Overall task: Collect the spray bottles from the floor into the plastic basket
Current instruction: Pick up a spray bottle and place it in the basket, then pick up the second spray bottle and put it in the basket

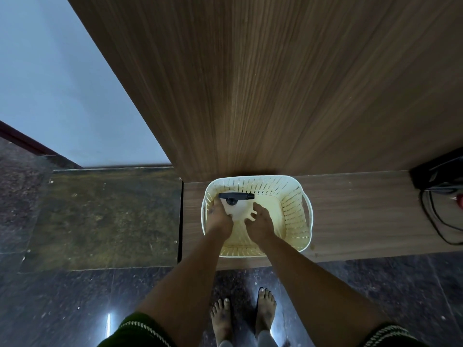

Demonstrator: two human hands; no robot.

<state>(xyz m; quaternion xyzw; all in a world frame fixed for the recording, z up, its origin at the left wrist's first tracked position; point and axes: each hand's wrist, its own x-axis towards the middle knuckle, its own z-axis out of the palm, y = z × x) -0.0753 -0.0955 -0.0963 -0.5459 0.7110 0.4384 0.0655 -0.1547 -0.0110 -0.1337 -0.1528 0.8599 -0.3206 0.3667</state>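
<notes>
Spray bottle [237, 206] sits inside basket [295, 209], left hand [220, 219] gripping it.

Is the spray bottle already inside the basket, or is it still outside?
Inside. The spray bottle sits within the walls of the basket, its black trigger head near the far wall, with the left hand holding it.

The white body of the spray bottle [236, 211] is largely hidden between the left hand [220, 220] and the right hand [260, 222]; only its dark trigger head shows clearly. The hands and forearms cover much of the near wall and floor of the plastic basket [295, 216]. At the right edge, a dark object with cables [438, 196] is cut off and cannot be identified. The wooden panel [275, 83] runs out past the top edge.
</notes>
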